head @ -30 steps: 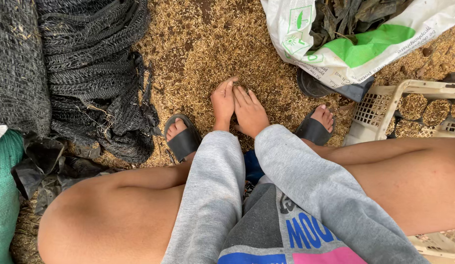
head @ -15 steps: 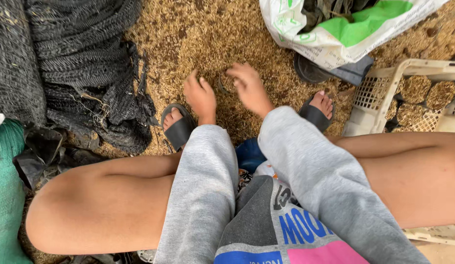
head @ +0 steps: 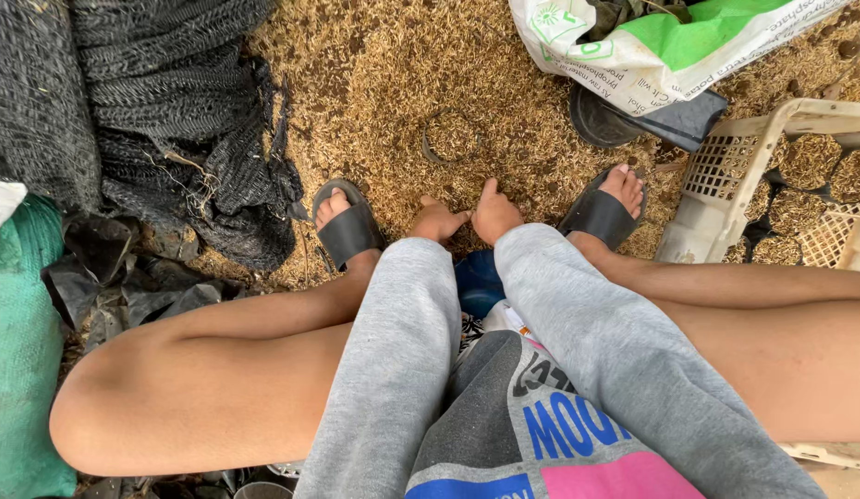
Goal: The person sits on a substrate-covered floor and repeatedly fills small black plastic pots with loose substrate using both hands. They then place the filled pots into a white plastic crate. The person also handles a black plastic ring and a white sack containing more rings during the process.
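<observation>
Hands meet low between the sandalled feet: left hand (head: 436, 222) and right hand (head: 495, 214) curl loosely, fingertips down in the husk litter (head: 420, 83), holding nothing visible. A white-and-green printed sack (head: 652, 46) lies at upper right, its long axis slanting toward the top-right corner, above a pale plastic crate (head: 716, 199).

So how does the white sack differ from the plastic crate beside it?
The white sack is soft, crumpled, solid-walled, with green print; the plastic crate is rigid, cream-coloured, with mesh walls. The sack holds dark, limp material; the crate holds small pots filled with husk. Both sit on the husk-covered ground.
</observation>
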